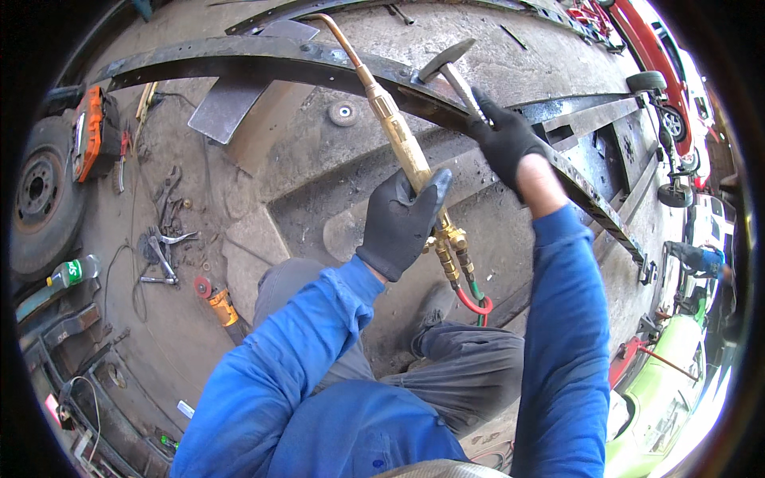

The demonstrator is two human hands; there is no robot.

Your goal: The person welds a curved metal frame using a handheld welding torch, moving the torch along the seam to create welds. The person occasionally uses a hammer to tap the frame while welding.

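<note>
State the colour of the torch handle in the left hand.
The torch handle is brassy gold, seen best in the head view.

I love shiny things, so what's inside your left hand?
A brass torch. Its bent tip and valves show; the part the gloved left grip wraps is mostly covered.

Stained grey concrete floor [171, 334], wheel [36, 187] at left, red car [660, 64] upper right, green car [665, 390] lower right, bright light [722, 390].
</note>
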